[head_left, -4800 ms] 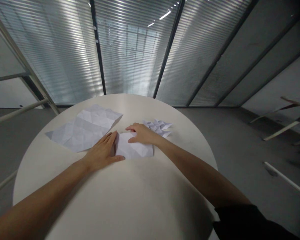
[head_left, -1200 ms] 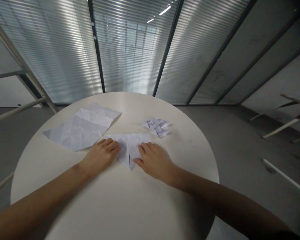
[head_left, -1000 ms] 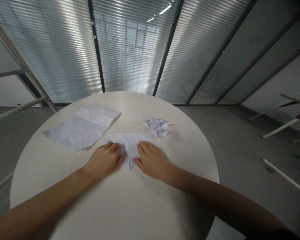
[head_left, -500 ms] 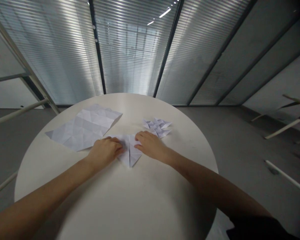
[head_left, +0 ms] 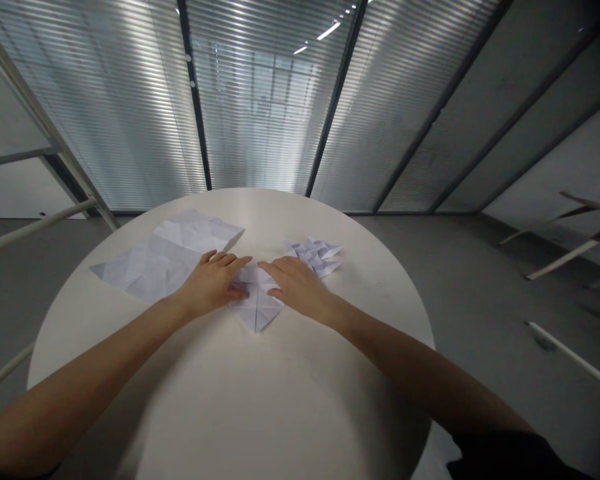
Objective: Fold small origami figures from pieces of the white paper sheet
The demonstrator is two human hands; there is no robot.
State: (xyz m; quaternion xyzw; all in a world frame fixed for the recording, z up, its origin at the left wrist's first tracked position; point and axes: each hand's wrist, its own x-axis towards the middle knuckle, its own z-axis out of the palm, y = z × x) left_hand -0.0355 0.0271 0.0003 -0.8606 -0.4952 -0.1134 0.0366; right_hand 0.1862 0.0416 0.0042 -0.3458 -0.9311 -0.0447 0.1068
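A folded white paper (head_left: 257, 308) with its point toward me lies in the middle of a round white table (head_left: 260, 400). My left hand (head_left: 211, 283) lies flat on its left part, fingers stretched out toward the right. On the paper's right part rests my right hand (head_left: 295, 285), palm down with fingers extended. Both hands press the paper and their fingertips nearly meet over its far edge, which they hide.
A large creased sheet of white paper (head_left: 167, 255) lies on the table at the far left. A small crumpled, folded paper piece (head_left: 316, 255) sits just beyond my right hand. Slatted glass walls stand behind the table; grey floor surrounds it.
The paper went from a folded rectangle to a narrower pointed shape. In the last second both hands slid away from me and inward, folding the paper's outer corners toward the middle.
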